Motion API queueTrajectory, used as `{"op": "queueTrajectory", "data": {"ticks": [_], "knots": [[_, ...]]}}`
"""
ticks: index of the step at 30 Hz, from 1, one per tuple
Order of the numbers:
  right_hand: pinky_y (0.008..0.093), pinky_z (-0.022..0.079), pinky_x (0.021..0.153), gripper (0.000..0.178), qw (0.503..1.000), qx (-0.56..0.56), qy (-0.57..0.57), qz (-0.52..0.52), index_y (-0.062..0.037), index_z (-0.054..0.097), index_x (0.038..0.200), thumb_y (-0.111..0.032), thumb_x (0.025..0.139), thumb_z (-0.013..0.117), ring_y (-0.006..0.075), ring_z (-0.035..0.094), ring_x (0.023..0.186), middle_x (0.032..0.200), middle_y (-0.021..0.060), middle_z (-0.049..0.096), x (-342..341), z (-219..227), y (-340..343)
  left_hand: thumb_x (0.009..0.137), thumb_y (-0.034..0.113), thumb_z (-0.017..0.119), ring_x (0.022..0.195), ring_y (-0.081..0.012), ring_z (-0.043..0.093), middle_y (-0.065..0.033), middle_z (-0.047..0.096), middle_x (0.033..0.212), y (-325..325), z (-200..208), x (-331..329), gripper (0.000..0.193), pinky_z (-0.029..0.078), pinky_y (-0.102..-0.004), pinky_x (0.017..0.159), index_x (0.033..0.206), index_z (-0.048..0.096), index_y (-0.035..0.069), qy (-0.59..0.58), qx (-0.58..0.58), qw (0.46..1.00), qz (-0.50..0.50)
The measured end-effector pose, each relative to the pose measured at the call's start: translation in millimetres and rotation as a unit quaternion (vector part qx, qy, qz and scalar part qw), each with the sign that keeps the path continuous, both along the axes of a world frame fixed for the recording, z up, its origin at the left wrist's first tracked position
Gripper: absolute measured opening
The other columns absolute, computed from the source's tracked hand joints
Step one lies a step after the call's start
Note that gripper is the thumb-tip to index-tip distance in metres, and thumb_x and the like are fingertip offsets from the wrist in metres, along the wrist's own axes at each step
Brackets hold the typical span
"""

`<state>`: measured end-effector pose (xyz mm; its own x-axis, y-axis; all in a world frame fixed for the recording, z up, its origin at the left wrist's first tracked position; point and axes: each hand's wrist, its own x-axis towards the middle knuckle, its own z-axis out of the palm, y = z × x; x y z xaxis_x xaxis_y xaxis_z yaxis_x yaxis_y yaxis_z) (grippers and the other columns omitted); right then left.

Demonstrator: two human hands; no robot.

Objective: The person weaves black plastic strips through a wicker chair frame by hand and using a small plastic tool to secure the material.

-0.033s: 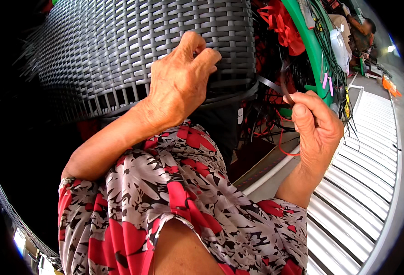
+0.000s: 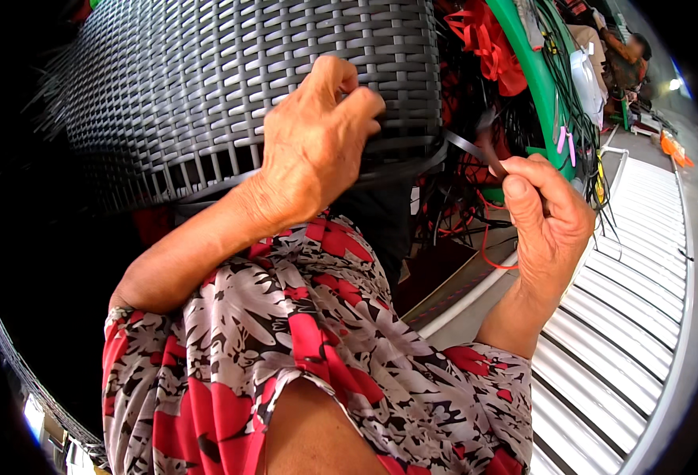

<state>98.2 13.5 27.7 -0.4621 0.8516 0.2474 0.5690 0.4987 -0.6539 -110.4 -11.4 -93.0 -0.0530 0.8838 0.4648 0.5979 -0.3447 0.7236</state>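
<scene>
A dark grey woven wicker piece [image 2: 206, 71] fills the upper left, with open gaps along its lower edge. My left hand [image 2: 313, 150] is against its face near the lower right corner, fingers bent and closed; what they grip, if anything, is hidden behind the hand. From that corner a flat dark weaving strip [image 2: 464, 145] runs out to the right. My right hand [image 2: 551, 204] pinches this strip between thumb and forefinger, apart from the woven piece. Above those fingertips the strip's loose part is blurred.
To the right stands a green curved frame [image 2: 535, 67] with red ribbon [image 2: 487, 47] and tangled dark strands [image 2: 570, 79]. Below it lies a white slatted rack [image 2: 626, 293]. Another person [image 2: 627, 63] sits at the far upper right. Loose strip ends [image 2: 48, 95] stick out at the far left.
My left hand has shifted very slightly to the right across the weave. My right hand stays nearly in place, while the strip at its fingertips has moved a little.
</scene>
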Motion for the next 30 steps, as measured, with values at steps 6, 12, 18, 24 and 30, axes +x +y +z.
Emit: {"op": "queueTrajectory", "data": {"ticks": [6, 12, 18, 24, 30], "knots": [[0.0264, 0.038, 0.049, 0.012, 0.989, 0.062, -0.131, -0.005, -0.0006, 0.069, 0.087, 0.002, 0.076, 0.071, 0.016, 0.051, 0.053, 0.067, 0.0065, 0.057, -10, 5, 9, 0.062, 0.012, 0.082, 0.13, -0.0409, 0.034, -0.0155, 0.04, 0.141, -12, -12, 6, 0.031, 0.03, -0.0536, 0.102, 0.091, 0.069, 0.01, 0.049, 0.014, 0.998, -0.049], [0.0327, 0.04, 0.046, 0.012, 0.944, 0.141, -0.282, 0.095, -0.0005, 0.067, 0.084, 0.005, 0.073, 0.066, 0.0239, 0.054, 0.051, 0.064, 0.0093, 0.053, -25, 18, 15, 0.068, 0.021, 0.08, 0.136, -0.0408, 0.025, -0.0137, 0.027, 0.153, -15, -16, 10, 0.035, 0.023, -0.0579, 0.107, 0.1, 0.07, 0.009, 0.115, 0.009, 0.991, -0.067], [0.0347, 0.041, 0.048, 0.006, 0.903, 0.138, -0.379, 0.15, 0.0007, 0.066, 0.082, 0.001, 0.076, 0.065, 0.0257, 0.054, 0.053, 0.067, 0.0096, 0.053, -36, 14, 23, 0.076, 0.02, 0.073, 0.139, -0.0427, 0.018, -0.0142, 0.023, 0.154, -7, -12, 15, 0.023, 0.015, -0.0679, 0.106, 0.087, 0.067, 0.0, 0.14, 0.003, 0.986, -0.096], [0.0359, 0.041, 0.051, 0.006, 0.956, 0.051, -0.271, 0.102, 0.0009, 0.066, 0.085, 0.0, 0.079, 0.064, 0.0282, 0.055, 0.057, 0.07, 0.0106, 0.055, -15, -9, 35, 0.075, 0.005, 0.07, 0.139, -0.043, 0.02, -0.0149, 0.021, 0.155, -1, -11, 24, 0.014, 0.017, -0.061, 0.11, 0.088, 0.066, 0.001, 0.133, -0.052, 0.987, -0.075], [0.0402, 0.044, 0.053, 0.006, 0.967, 0.012, -0.239, 0.09, -0.0021, 0.066, 0.084, -0.004, 0.08, 0.062, 0.0331, 0.058, 0.061, 0.074, 0.0111, 0.057, -1, -9, 35, 0.07, 0.002, 0.064, 0.136, -0.0437, 0.024, -0.0147, 0.026, 0.152, -3, -17, 31, 0.004, 0.018, -0.0612, 0.11, 0.074, 0.064, 0.001, 0.092, -0.01, 0.995, -0.043]]}}
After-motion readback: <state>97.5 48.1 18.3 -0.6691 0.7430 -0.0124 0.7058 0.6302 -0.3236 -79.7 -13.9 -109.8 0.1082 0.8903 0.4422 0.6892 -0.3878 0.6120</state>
